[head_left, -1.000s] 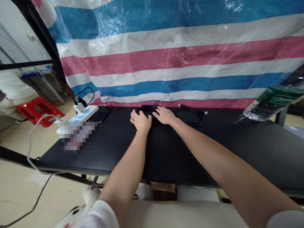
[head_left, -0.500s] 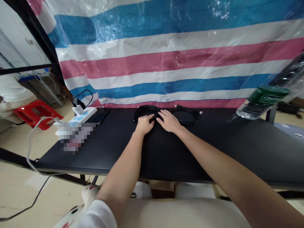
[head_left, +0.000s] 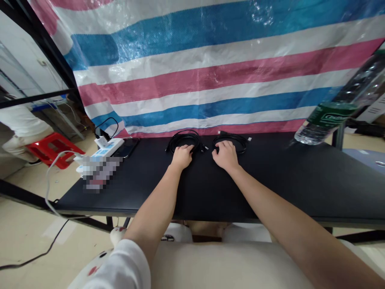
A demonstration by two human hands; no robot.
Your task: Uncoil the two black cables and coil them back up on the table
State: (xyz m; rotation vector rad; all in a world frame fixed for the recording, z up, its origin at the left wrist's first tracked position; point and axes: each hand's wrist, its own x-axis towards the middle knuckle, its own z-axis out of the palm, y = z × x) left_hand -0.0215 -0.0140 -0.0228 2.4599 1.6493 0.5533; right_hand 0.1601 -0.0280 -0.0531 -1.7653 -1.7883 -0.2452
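Two coiled black cables lie at the far edge of a black table (head_left: pixel 270 180). My left hand (head_left: pixel 181 156) rests with curled fingers on the near edge of the left cable coil (head_left: pixel 183 139). My right hand (head_left: pixel 225 155) sits with bent fingers on the near edge of the right cable coil (head_left: pixel 233 140). Whether either hand actually grips its cable is hidden by the fingers.
A white power strip (head_left: pixel 105 147) and a dark phone (head_left: pixel 128 147) lie at the table's left end. A plastic water bottle (head_left: pixel 337 108) stands at the right. A striped tarp (head_left: pixel 210 72) hangs behind. A red stool (head_left: pixel 51 148) and another person's legs are at the left.
My right hand has shifted right, from the left coil to the right coil. My left hand has stayed on the left coil. The camera has tilted slightly.
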